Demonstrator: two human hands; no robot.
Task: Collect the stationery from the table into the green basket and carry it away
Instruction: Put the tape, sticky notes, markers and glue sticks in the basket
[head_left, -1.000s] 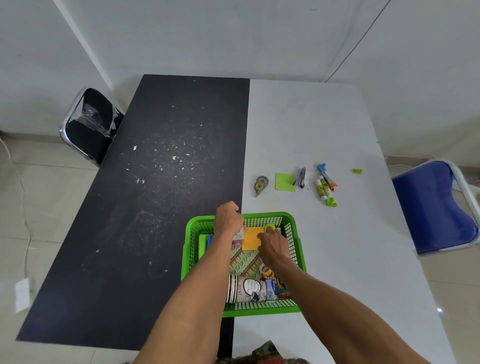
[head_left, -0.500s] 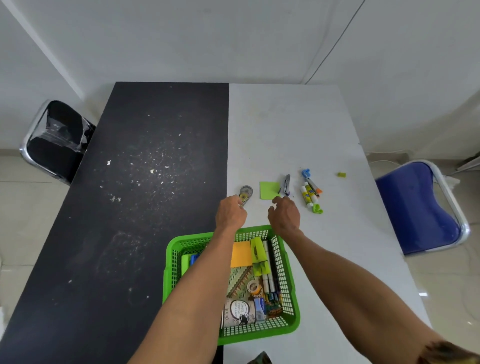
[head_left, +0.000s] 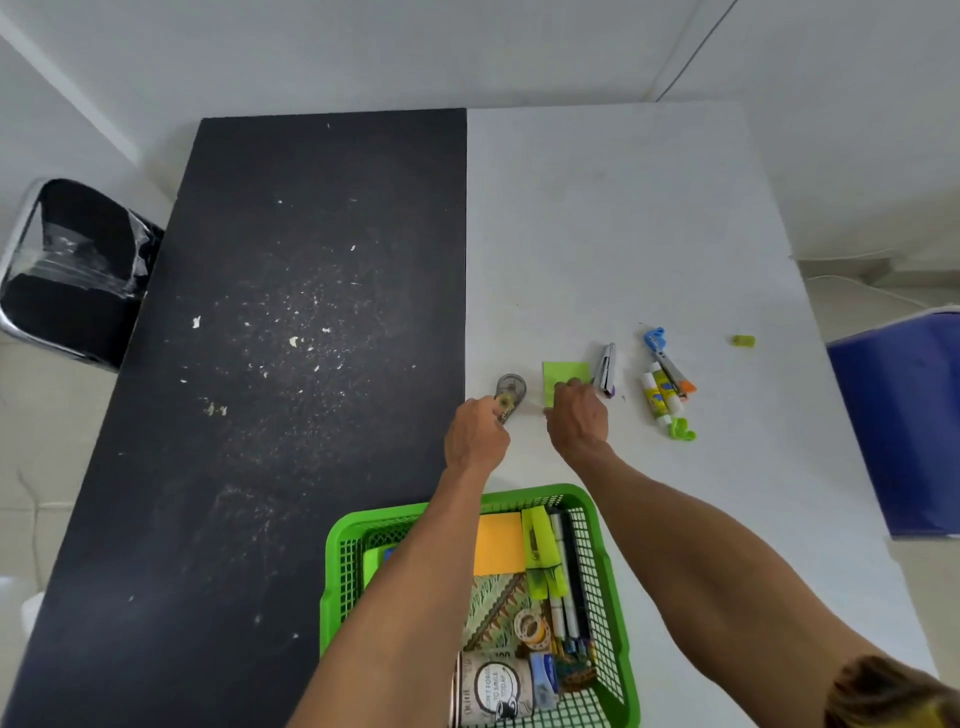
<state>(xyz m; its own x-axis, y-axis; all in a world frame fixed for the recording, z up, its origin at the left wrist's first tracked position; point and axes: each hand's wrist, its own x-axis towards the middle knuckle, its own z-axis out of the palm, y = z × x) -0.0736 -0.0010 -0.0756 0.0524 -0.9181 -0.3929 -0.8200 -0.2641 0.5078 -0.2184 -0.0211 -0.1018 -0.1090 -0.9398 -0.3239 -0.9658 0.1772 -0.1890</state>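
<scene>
The green basket (head_left: 608, 597) stands at the table's near edge, holding an orange pad, highlighters, pens, tape rolls and a printed cup. Beyond it, my left hand (head_left: 475, 434) pinches the near end of a grey correction-tape dispenser (head_left: 511, 391) lying on the white tabletop. My right hand (head_left: 576, 418) rests its fingertips on a green sticky-note pad (head_left: 565, 375), covering the pad's near edge. A small stapler (head_left: 605, 369) lies just right of the pad. Further right are glue sticks (head_left: 657, 397), a blue-and-orange cutter (head_left: 667, 364) and a green clip (head_left: 681, 430).
A small yellow-green item (head_left: 744, 341) lies alone near the right table edge. The left table half (head_left: 291, 364) is black and speckled with white crumbs. A black chair (head_left: 67, 270) stands at the left, a blue chair (head_left: 898, 426) at the right.
Both hands left the basket and reached forward over the white tabletop. The left now pinches the correction tape; the right has come down on the green pad. The camera view shifted forward.
</scene>
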